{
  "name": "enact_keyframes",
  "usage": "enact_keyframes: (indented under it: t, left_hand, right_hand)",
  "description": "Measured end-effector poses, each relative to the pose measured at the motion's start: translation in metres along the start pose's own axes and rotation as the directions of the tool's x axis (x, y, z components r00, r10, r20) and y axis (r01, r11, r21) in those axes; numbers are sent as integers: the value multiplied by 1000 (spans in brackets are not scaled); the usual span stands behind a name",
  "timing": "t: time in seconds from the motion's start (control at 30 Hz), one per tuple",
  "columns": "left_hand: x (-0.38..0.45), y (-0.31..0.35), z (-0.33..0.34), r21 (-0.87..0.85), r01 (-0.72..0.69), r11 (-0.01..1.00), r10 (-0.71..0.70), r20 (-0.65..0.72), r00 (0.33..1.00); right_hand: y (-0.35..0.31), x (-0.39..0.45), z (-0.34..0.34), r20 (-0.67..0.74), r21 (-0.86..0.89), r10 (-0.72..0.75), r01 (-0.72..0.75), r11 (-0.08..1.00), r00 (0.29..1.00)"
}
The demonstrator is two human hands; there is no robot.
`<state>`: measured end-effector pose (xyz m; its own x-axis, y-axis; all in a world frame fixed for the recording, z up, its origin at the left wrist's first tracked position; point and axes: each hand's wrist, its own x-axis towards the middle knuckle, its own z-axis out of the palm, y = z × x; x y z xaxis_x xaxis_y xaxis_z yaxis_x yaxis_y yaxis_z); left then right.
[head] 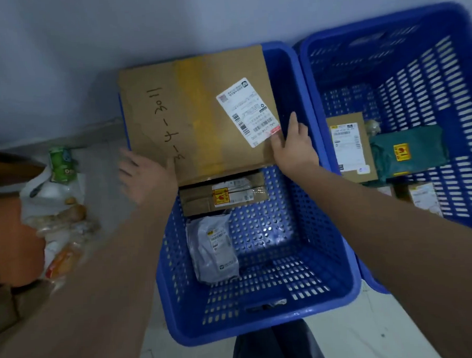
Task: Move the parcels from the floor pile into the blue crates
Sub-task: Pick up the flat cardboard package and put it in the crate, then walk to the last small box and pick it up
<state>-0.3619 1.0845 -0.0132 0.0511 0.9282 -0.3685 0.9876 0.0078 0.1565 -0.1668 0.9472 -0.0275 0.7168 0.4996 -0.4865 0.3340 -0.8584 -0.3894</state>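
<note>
Over crate (265,323): flat cardboard box (199,112), prob. held.
</note>
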Motion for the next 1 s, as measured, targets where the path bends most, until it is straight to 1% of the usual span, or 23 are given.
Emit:
enact_keyframes:
  t: [0.03,0.07,0.1,0.13,0.17,0.23,0.27,0.3,0.37,0.4,0.43,0.5,0.53,0.63,0.73,0.8,0.83,0.9,1.0]
  left_hand:
    - [-13,4,0,112,-132,985,142,-89,986]
    - [-27,9,2,209,-275,938,304,-118,945]
    - [-41,15,6,279,-404,871,446,-105,889]
    - [-55,23,10,322,-502,803,545,-57,836]
    - [-70,33,14,343,-573,745,606,11,795]
    - [-100,57,23,363,-680,636,679,155,718]
    - [-113,69,29,353,-721,597,689,236,685]
    - [-125,82,36,305,-750,586,676,326,661]
    - [-150,106,52,192,-749,634,560,554,616]
    - [-162,116,62,176,-745,644,505,634,586]
    - [-176,125,72,188,-761,621,489,665,564]
    - [-206,138,93,241,-810,535,516,666,539]
    - [-223,144,103,246,-822,513,527,666,528]
    - [-278,165,131,230,-836,499,536,675,506]
    - [-341,194,159,254,-857,448,526,700,482]
    - [-384,218,180,239,-869,433,528,714,460]
    - [-406,232,190,241,-880,410,537,716,446]
    - [-451,260,211,241,-912,333,554,733,395]
    - [-515,300,242,198,-957,212,551,784,284]
  right_hand:
    - [14,-8,-4,-25,3,16,-16,1000,1000]
    - [30,-17,-8,-40,3,40,-40,999,998]
    - [47,-25,-12,-55,7,70,-69,998,996]
    - [66,-33,-18,-69,25,105,-104,994,992]
    - [85,-41,-25,-84,61,146,-142,988,986]
    - [123,-57,-37,-112,159,233,-214,964,966]
    - [140,-64,-43,-120,202,268,-241,949,956]
    - [158,-71,-47,-118,240,303,-269,933,946]
    - [193,-87,-54,-102,305,374,-329,894,922]
    - [212,-95,-57,-96,334,403,-352,874,910]
    - [231,-103,-59,-88,359,429,-373,855,899]
    - [274,-121,-63,-70,378,478,-420,825,875]
    - [297,-131,-65,-60,381,504,-447,809,862]
    - [365,-162,-76,-46,434,577,-503,747,816]
    - [436,-199,-91,-18,495,668,-573,653,744]
    - [485,-222,-104,-8,551,715,-593,587,700]
    - [509,-232,-112,1,581,741,-603,546,672]
    - [556,-252,-125,31,629,787,-624,463,616]
    - [622,-280,-138,53,662,824,-637,394,564]
